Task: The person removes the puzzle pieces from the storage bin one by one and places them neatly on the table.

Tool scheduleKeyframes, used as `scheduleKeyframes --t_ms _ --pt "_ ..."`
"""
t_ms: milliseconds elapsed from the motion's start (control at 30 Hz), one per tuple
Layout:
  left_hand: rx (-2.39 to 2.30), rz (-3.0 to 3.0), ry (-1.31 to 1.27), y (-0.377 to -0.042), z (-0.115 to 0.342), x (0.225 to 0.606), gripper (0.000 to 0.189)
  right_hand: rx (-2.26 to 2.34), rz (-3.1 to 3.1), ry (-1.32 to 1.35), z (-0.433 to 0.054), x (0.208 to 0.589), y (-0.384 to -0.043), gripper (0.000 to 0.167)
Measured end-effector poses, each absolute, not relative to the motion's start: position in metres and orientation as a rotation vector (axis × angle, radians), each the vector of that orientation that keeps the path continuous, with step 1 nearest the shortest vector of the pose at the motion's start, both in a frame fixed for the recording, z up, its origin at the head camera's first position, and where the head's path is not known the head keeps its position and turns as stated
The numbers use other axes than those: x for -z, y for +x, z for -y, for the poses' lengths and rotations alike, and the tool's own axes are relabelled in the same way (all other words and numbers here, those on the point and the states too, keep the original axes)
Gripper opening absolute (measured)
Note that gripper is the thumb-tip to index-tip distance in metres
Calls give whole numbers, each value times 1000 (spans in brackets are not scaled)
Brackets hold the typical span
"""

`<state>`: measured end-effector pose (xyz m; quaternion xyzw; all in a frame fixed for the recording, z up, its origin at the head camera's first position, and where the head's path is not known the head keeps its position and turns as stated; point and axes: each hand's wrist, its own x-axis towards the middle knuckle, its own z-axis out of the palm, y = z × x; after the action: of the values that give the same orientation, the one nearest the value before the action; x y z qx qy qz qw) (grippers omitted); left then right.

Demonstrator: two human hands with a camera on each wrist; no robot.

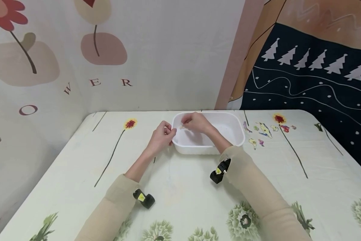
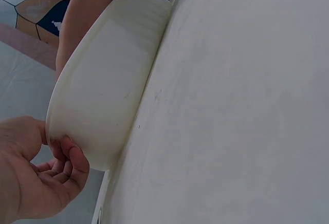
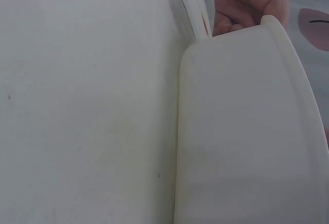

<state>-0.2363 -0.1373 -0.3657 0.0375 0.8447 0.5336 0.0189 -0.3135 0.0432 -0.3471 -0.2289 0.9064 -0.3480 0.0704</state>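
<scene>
A white plastic basin (image 1: 209, 149) stands at the far side of the table. My left hand (image 1: 162, 136) pinches its left rim between thumb and curled fingers; the left wrist view shows the fingertips against the basin's outer wall (image 2: 103, 85). Reaching over the front rim, my right hand (image 1: 196, 122) is inside the basin near its left end, fingers pinched together. A small pale piece (image 1: 182, 127) shows at those fingertips, its kind too small to make out. In the right wrist view the basin wall (image 3: 247, 121) hides the right hand.
Right of the basin lie several small colourful cut-out pieces, among them a yellow one (image 1: 253, 143), a purple one (image 1: 246, 127) and a red one (image 1: 284, 129). The flower-printed tablecloth (image 1: 180, 187) covers the table. Behind it hangs a printed curtain (image 1: 174, 67).
</scene>
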Motion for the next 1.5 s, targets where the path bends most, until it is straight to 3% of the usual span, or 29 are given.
scheduleKeyframes --t_ms 800,1300,1500 --pt "-1647 -2634 105 -236 137 366 19 901 -2770 -808 -44 359 -316 10" --pt "-1656 -2637 114 -236 136 366 18 728 -2839 -832 -45 358 -313 23" --pt "-1658 -2633 107 -236 136 366 18 694 -2881 -792 -44 355 -309 18"
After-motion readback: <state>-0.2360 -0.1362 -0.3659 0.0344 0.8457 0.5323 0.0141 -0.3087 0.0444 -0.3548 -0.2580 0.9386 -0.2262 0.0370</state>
